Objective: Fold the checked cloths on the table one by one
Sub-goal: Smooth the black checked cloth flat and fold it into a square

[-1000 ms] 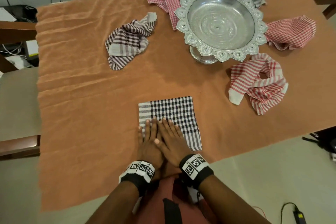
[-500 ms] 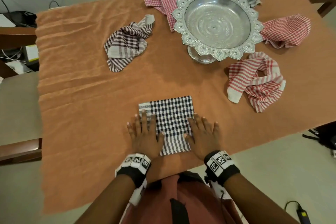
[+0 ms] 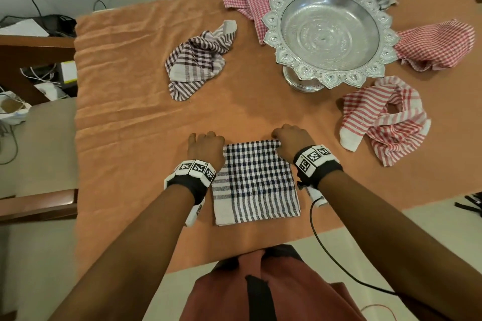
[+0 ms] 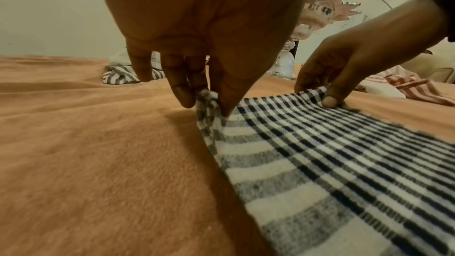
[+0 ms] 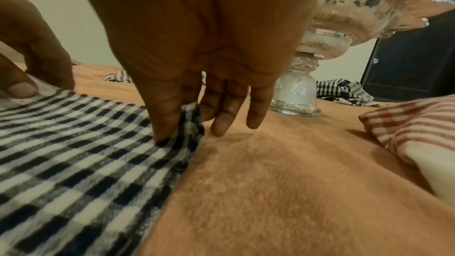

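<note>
Here the folded black cloth (image 3: 254, 180) lies flat on the orange-covered counter (image 3: 125, 117) between the two hands, the left hand (image 3: 206, 150) pinching its far left corner and the right hand (image 3: 293, 142) pinching its far right corner, with the silver bowl (image 3: 328, 31) beyond the right hand.

A black-and-white checked cloth (image 3: 254, 180) lies folded flat near the front edge of the orange-covered table (image 3: 125, 117). The left hand (image 3: 206, 150) sits at its far left corner, the right hand (image 3: 293, 142) at its far right corner, both with fingers curled down. Beyond stand a silver pedestal bowl (image 3: 330, 31), a crumpled brown-striped cloth (image 3: 198, 60) and a red-striped cloth (image 3: 383, 117).
</note>
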`<act>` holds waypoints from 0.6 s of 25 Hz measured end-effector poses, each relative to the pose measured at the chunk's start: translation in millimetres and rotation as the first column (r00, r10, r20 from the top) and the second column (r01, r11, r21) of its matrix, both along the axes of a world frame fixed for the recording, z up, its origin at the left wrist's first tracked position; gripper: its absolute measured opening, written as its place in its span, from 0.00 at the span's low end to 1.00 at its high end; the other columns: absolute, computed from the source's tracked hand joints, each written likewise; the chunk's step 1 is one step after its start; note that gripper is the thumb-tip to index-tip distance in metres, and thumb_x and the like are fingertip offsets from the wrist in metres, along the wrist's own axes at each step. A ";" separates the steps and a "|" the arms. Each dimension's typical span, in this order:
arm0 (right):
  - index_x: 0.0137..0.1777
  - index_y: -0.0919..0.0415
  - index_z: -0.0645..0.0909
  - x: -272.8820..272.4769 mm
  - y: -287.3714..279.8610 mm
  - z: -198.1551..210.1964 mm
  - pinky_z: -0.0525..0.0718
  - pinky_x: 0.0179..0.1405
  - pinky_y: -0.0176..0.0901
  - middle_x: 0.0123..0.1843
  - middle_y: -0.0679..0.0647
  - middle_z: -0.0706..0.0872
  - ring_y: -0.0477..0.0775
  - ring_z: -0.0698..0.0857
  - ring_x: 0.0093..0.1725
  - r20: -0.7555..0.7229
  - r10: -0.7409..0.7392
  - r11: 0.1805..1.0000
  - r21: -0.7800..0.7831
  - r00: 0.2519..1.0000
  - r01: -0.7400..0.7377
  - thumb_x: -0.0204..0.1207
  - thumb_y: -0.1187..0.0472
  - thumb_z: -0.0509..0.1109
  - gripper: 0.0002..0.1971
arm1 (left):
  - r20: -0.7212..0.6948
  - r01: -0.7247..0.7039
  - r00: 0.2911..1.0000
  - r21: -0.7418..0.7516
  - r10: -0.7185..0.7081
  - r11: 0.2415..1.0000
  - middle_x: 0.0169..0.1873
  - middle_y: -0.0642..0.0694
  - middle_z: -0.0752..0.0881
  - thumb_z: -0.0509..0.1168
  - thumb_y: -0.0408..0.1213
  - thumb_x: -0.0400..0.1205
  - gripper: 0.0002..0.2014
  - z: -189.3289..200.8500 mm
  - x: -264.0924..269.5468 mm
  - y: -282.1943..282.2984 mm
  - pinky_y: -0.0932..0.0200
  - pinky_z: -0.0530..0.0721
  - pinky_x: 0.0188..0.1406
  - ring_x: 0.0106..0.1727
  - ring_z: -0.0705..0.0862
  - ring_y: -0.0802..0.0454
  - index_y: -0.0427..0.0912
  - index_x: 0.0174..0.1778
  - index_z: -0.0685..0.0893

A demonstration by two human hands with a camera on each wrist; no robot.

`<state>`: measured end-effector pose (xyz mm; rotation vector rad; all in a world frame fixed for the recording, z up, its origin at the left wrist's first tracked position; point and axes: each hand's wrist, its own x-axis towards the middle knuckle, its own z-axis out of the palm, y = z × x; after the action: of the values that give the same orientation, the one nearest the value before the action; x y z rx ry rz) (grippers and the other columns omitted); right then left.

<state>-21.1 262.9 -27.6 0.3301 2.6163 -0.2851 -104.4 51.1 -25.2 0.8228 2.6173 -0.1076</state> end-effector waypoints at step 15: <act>0.49 0.60 0.83 105.1 -16.5 15.4 0.79 0.35 0.46 0.52 0.55 0.83 0.58 0.81 0.45 -0.445 -0.094 0.996 -0.050 0.890 0.080 0.70 0.66 0.71 0.08 | -0.158 0.079 0.987 0.434 -0.011 0.897 0.45 0.49 0.86 0.70 0.34 0.75 0.08 13.3 85.9 -52.9 0.48 0.78 0.54 0.46 0.83 0.45 0.47 0.49 0.85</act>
<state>83.9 246.5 -12.2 0.4132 3.0509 -0.4811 -18.5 -1.8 -11.9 1.0591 2.8101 0.4451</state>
